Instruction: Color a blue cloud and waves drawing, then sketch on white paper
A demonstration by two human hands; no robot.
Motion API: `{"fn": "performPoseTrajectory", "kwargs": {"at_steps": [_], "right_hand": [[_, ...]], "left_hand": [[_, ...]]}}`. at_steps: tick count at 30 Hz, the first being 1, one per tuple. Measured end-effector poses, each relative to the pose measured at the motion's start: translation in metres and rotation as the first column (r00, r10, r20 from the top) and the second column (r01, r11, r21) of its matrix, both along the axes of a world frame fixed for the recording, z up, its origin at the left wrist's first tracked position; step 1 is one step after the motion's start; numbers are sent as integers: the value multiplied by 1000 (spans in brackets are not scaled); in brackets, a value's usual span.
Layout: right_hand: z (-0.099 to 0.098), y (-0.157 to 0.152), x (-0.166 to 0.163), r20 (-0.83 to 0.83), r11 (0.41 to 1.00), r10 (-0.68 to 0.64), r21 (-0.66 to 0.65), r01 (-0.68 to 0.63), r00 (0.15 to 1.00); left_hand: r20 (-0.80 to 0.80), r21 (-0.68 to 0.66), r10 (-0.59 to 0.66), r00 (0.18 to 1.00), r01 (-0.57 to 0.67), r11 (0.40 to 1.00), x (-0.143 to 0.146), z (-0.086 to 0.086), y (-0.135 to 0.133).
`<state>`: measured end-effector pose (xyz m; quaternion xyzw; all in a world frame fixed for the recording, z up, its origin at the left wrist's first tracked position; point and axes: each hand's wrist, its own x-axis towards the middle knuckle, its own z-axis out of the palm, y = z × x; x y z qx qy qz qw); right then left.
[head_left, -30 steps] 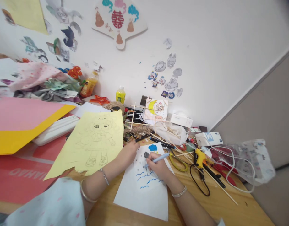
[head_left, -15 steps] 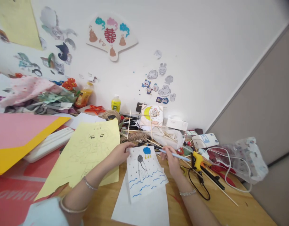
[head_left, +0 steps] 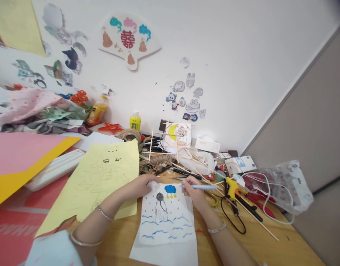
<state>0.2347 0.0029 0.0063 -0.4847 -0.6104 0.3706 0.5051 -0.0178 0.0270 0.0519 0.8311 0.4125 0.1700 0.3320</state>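
A drawing (head_left: 166, 232) of a figure, blue cloud and blue waves lies almost level over a plain white sheet (head_left: 139, 251). At its upper left corner is my left hand (head_left: 142, 186), its fingers closed on the paper edge; the fingertips are partly hidden. My right hand (head_left: 192, 189) grips a light blue pen (head_left: 204, 187) by the drawing's upper right edge. The pen lies nearly flat, one end pointing left toward the cloud. Whether it touches the paper I cannot tell.
Left of the drawing lies a yellow sketched sheet (head_left: 89, 184). Behind are sticks, twine (head_left: 131, 135) and a stick frame with a picture (head_left: 183, 138). To the right are a yellow glue gun (head_left: 231, 189), its black cable, a white cord and a clear plastic bag (head_left: 294, 188).
The drawing has straightened from a tilt and moved slightly left and toward me, lying flatter over the white sheet. Both hands have shifted slightly left, the pen still in my right.
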Motion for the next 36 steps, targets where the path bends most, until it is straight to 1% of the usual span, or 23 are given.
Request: {"fn": "performPoseTrajectory", "kwargs": {"at_steps": [2,4,6,9,11,12,15,17,20,23,26,30,36], "right_hand": [[-1,0,0,-4,1000,-9,-8,9,1000],[-3,1,-1,74,1000,-21,16,20,997],[-5,2,-1,178,998,-34,56,25,983],[-7,3,-2,258,996,-42,88,20,965],[-7,4,-2,276,995,-50,101,23,960],[-8,4,-2,286,994,-56,109,25,957],[-8,5,-2,319,992,-65,126,26,945],[-9,5,-2,341,991,-65,130,21,938],[-9,5,-2,368,991,-61,136,11,928],[-12,6,-1,387,990,-65,142,10,920],[-15,7,-1,398,989,-74,146,17,914],[-18,9,0,416,987,-80,161,14,906],[-16,8,0,431,983,-100,183,22,897]], "left_hand": [[-32,-14,-23,999,22,1000,-5,1,0],[-78,-11,-9,997,8,1000,-6,-1,0],[-125,21,41,991,-39,999,-3,-5,0],[-163,140,147,976,-125,982,9,-9,-5],[-160,236,180,970,-140,962,21,-9,-12],[-156,274,167,974,-120,954,26,-9,-17],[-141,337,32,990,17,941,42,-10,-33],[-143,360,-40,989,89,929,48,-14,-40],[-165,374,-95,982,151,915,52,-25,-44],[-190,387,-128,973,194,901,52,-35,-44],[-213,406,-148,966,226,886,52,-41,-43],[-232,424,-155,960,243,872,52,-44,-42],[-249,438,-156,956,255,862,52,-43,-42]]}}
